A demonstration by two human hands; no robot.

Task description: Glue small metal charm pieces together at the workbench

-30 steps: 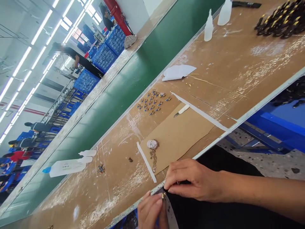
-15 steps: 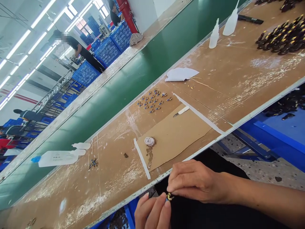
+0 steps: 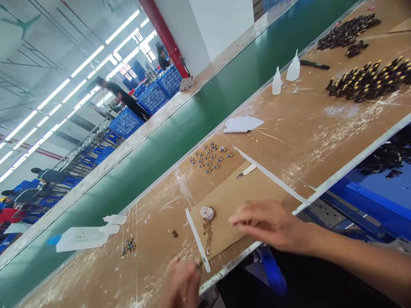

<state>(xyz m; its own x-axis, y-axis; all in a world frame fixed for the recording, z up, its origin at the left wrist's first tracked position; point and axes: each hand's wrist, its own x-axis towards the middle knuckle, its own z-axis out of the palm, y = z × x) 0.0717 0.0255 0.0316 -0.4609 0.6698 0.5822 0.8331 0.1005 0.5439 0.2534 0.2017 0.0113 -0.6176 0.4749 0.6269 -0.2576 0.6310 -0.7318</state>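
My right hand [image 3: 271, 222] hovers over the near edge of a cardboard sheet [image 3: 234, 201] on the workbench, blurred, its fingers stretched out toward a small round glue-crusted cap [image 3: 207, 212]. My left hand [image 3: 183, 282] is at the bottom edge, fingers closed, pinching a tiny dark and yellow part [image 3: 199, 264] by a white strip [image 3: 197, 239]. A cluster of small blue and gold parts [image 3: 210, 156] lies beyond the cardboard, with a white-handled knife [image 3: 246, 171] beside it.
Two white glue bottles [image 3: 284, 75] stand near the green conveyor belt [image 3: 154, 145]. Piles of black and yellow parts [image 3: 366, 81] lie at the far right. A flat white bottle [image 3: 83, 237] lies at the left. A white paper [image 3: 240, 124] rests mid-bench. People work by blue crates [image 3: 154, 94].
Both hands rose from my lap onto the bench: the right moved up and left over the cardboard and its fingers spread, the left moved left to the white strip. The view tilted.
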